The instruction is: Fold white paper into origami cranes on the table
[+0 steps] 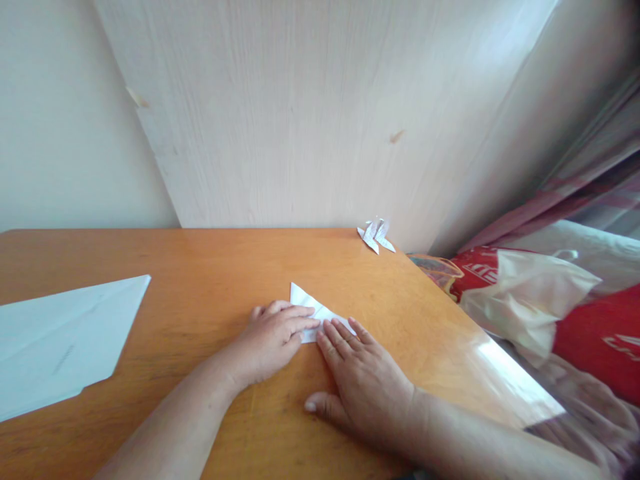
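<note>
A small piece of white folded paper (303, 300) lies on the wooden table, its pointed corner standing out at the upper left. My left hand (277, 337) rests on the paper's left part, fingers stretched to the right across it. Lying flat, my right hand (357, 373) presses its fingertips on the right part of the paper, with the thumb spread out on the table. The fingertips of both hands nearly meet over the paper. Much of its lower and right part is hidden under the fingers.
A stack of white paper sheets (75, 340) lies at the left of the table (210, 267). Folded paper pieces (375, 235) stand at the back right corner. Beyond the right edge are a pale plastic bag (530, 293) and red bags (607, 340). A wooden panel (300, 113) stands behind.
</note>
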The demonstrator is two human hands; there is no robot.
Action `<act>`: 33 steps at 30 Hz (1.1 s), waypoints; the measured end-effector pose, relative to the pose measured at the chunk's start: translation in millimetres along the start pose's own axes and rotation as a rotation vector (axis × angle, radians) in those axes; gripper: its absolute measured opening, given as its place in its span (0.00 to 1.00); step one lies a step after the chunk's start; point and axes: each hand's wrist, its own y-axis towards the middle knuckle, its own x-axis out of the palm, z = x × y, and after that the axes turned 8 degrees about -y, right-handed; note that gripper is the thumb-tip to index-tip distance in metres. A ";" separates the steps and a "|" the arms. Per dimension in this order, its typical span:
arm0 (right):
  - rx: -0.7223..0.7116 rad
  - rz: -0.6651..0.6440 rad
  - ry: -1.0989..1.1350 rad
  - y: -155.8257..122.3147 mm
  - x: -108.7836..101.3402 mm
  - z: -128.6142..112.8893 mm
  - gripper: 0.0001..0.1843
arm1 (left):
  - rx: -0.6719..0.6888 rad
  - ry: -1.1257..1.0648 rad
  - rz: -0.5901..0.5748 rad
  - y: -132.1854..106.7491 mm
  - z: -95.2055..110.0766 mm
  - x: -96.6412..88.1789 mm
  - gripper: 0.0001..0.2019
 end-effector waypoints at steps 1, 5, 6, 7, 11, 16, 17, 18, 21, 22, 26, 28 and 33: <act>0.002 -0.009 0.005 -0.2 -0.3 -0.3 0.53 | -0.006 0.005 -0.004 0.2 -0.2 -0.1 0.23; 0.014 -0.027 0.025 -0.9 -4.2 -1.9 0.53 | -0.007 0.023 -0.005 0.9 -2.6 0.4 0.24; 0.014 -0.028 0.028 -1.2 -5.6 -2.1 0.54 | -0.004 0.027 -0.007 1.1 -3.4 0.6 0.24; 0.014 -0.028 0.031 -1.5 -7.0 -1.9 0.54 | -0.001 0.029 -0.008 1.2 -4.3 0.8 0.24; 0.022 -0.041 0.024 -4.6 -9.9 0.5 0.53 | 0.017 0.032 0.001 1.2 -8.4 2.2 0.23; 0.038 -0.036 -0.005 -10.2 -6.8 4.3 0.50 | 0.025 0.021 0.008 0.3 -10.0 3.3 0.24; 0.042 -0.031 -0.008 -11.3 -6.1 4.9 0.50 | 0.019 0.021 0.006 0.3 -9.5 3.2 0.24; 0.047 -0.026 -0.009 -12.3 -5.5 5.4 0.49 | 0.012 0.023 0.001 0.5 -8.7 3.0 0.24; 0.063 -0.017 -0.017 -15.3 -4.6 6.7 0.47 | -0.006 0.023 -0.007 1.3 -6.7 2.6 0.23; 0.069 -0.015 -0.021 -16.2 -4.5 7.0 0.47 | -0.009 0.021 -0.007 1.5 -6.4 2.6 0.23; 0.100 -0.006 -0.041 -20.0 -4.6 7.8 0.47 | -0.008 0.009 0.000 1.6 -6.9 2.8 0.23; 0.112 -0.003 -0.048 -21.7 -4.8 8.5 0.46 | -0.004 0.003 0.002 1.4 -7.3 2.6 0.23; 0.133 0.017 -0.068 -26.0 -5.0 12.4 0.46 | -0.017 0.001 -0.008 1.6 -6.9 2.2 0.22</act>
